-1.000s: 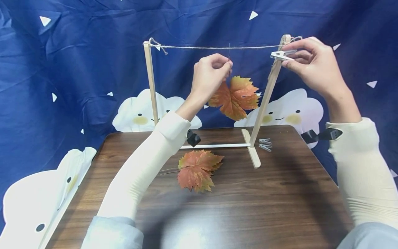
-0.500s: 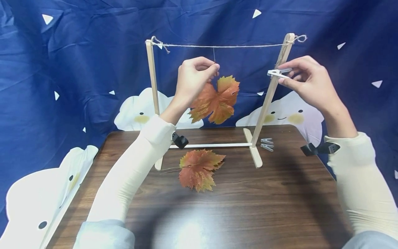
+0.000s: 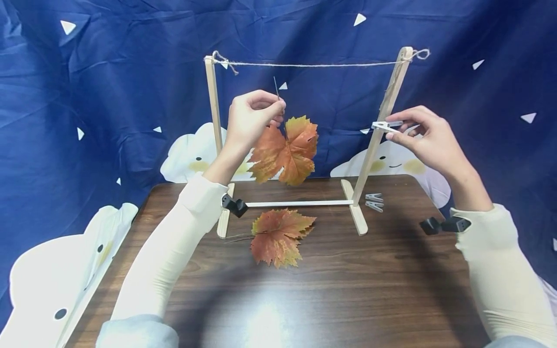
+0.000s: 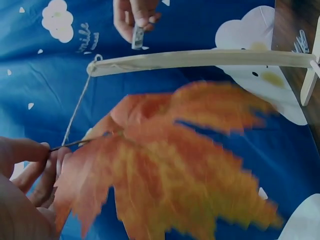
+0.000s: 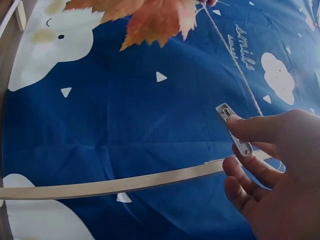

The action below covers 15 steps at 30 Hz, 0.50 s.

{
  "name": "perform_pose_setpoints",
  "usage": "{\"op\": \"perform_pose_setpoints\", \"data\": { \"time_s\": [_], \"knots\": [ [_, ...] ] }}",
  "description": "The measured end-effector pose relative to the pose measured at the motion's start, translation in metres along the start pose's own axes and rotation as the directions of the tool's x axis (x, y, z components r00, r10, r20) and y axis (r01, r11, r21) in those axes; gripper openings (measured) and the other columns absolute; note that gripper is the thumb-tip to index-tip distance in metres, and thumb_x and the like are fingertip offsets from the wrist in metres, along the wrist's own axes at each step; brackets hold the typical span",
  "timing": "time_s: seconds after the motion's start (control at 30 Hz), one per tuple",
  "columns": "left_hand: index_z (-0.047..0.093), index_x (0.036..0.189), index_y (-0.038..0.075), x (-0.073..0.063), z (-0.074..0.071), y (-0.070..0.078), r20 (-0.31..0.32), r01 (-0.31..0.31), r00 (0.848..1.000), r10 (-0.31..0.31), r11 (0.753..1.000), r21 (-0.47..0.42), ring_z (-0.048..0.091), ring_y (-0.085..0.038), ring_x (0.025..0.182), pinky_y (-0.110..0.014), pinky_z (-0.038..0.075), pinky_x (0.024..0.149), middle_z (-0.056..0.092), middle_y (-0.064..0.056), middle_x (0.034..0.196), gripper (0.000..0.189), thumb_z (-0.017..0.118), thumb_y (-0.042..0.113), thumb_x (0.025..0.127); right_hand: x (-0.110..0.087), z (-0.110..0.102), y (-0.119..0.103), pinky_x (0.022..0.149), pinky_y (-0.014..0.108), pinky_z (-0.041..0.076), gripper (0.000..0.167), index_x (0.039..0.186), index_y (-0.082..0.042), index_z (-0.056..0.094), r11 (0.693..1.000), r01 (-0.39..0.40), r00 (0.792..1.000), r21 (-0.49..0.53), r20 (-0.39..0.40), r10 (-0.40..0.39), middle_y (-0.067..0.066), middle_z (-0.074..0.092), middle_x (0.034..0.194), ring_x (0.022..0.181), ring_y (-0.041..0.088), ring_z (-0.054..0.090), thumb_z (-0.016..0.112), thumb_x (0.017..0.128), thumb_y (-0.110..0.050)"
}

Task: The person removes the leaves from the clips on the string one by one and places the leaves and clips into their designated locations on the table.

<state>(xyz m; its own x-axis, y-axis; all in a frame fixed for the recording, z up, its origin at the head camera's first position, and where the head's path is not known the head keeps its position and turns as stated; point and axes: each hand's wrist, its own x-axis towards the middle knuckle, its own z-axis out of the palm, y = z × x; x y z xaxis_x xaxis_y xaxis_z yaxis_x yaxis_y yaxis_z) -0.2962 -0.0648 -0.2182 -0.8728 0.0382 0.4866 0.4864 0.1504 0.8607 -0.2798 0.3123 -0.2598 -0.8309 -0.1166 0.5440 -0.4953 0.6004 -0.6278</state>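
Note:
My left hand [image 3: 254, 118] pinches the thin stem of an orange and yellow maple-like leaf [image 3: 289, 152], which hangs below the fingers with the stem end pointing up. Stretched above is a twine line [image 3: 304, 65], tied between the two posts of a wooden frame [image 3: 376, 137]; the stem tip sits a little below it in the head view. Beside the right post, my right hand [image 3: 428, 137] holds a grey-white clothespin [image 3: 385, 126] between thumb and fingers. The right wrist view shows that clothespin [image 5: 234, 130] from its side.
Another leaf [image 3: 278, 237] with thin stems lies on the brown table [image 3: 348, 290] in front of the frame's white crossbar [image 3: 300, 203]. Several grey clothespins [image 3: 374, 203] lie right of the frame's right foot [image 3: 357, 217]. Behind hangs a blue cloud-print curtain [image 3: 130, 72].
My left hand has moved left and down with the leaf, away from the twine. My right hand has come down along the right post, still holding the clothespin.

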Motion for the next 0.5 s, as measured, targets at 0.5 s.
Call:
{"op": "perform_pose_setpoints", "data": {
  "time_s": [0.5],
  "knots": [
    [0.069, 0.088, 0.003, -0.028, -0.019, -0.033, -0.019, 0.040, 0.999, -0.047, 0.964, -0.263, 0.077, -0.015, 0.069, -0.031, 0.067, 0.071, 0.077, -0.003, 0.081, 0.011, 0.074, -0.003, 0.096, -0.030, 0.013, 0.032, 0.064, 0.010, 0.045, 0.037, 0.127, -0.001, 0.073, 0.998, -0.059, 0.998, 0.029, 0.026, 0.059, -0.019, 0.064, 0.094, 0.073, -0.002, 0.059, 0.081, 0.091, -0.001]
  ]
}}
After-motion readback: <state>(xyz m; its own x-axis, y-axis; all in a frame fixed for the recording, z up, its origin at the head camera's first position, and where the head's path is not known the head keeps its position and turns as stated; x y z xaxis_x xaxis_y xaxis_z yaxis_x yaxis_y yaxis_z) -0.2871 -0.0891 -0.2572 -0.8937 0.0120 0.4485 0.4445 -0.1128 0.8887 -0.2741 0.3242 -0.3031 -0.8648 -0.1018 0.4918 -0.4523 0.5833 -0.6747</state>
